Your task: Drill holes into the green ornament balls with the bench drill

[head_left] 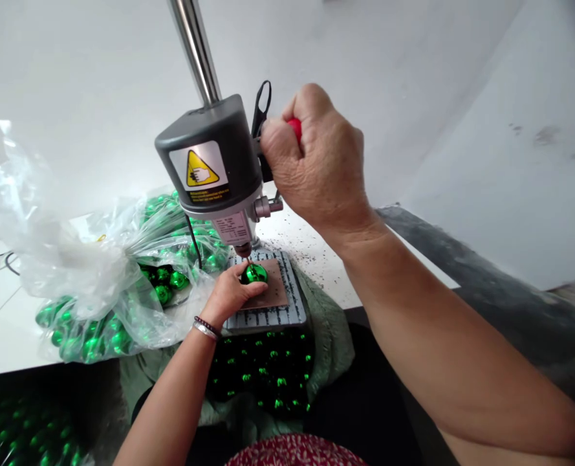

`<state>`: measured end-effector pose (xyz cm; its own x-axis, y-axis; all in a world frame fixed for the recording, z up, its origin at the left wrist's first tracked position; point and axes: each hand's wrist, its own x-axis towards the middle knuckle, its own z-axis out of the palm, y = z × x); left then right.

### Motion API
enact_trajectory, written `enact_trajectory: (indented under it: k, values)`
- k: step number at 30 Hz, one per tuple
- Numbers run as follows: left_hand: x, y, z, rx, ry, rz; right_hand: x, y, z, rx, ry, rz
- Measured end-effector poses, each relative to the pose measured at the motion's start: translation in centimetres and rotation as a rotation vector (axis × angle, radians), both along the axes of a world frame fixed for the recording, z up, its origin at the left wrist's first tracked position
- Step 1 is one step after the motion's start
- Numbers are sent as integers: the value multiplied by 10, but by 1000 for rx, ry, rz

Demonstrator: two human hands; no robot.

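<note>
My left hand [231, 289] holds a shiny green ball [255, 274] on a brown board [276, 291], which lies on the grooved base plate [294, 310] of a drill press [209, 155]. Thumb and fingers curve round the ball's sides. Right above it is the drill's thin bit, and the tip meets or nearly meets the ball's top; I cannot tell which. Raised beside the grey drill head, my right hand [319, 158] is wrapped round a lever with a red knob [295, 128]. Most of that lever is hidden by the fist.
Clear plastic bags [93, 278] full of green balls lie left of the drill press on the white table [6, 343]. Below the base, an open woven sack [333, 330] holds many more. Dark shavings dot the tabletop at right. More green balls [20, 421] show at lower left.
</note>
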<state>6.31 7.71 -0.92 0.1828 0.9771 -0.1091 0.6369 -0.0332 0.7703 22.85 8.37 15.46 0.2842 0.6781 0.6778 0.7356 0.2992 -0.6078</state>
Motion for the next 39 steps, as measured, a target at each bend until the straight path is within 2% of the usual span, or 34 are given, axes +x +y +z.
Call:
enact_trajectory:
  k: [3, 8, 15, 20, 25, 30, 39]
  values:
    - [-2, -2, -4, -21, -66, 12, 1, -5, -7, 104, -16, 23]
    - [-2, -3, -7, -23, -113, 23, 0, -23, -29, 276, -70, 63]
    - [-1, -6, -2, -25, -107, 23, 1, -44, -52, 295, -181, -41]
    - [-3, -7, -5, -2, -104, 20, 2, -49, -64, 305, -259, -78]
    - [-4, -6, -7, 9, -98, 22, 2, -51, -73, 410, -305, -73]
    - [-5, -7, -7, 21, -116, 10, 2, -52, -84, 438, -347, -86]
    - [-6, -8, -8, 37, -87, 24, 3, -46, -102, 534, -311, -3]
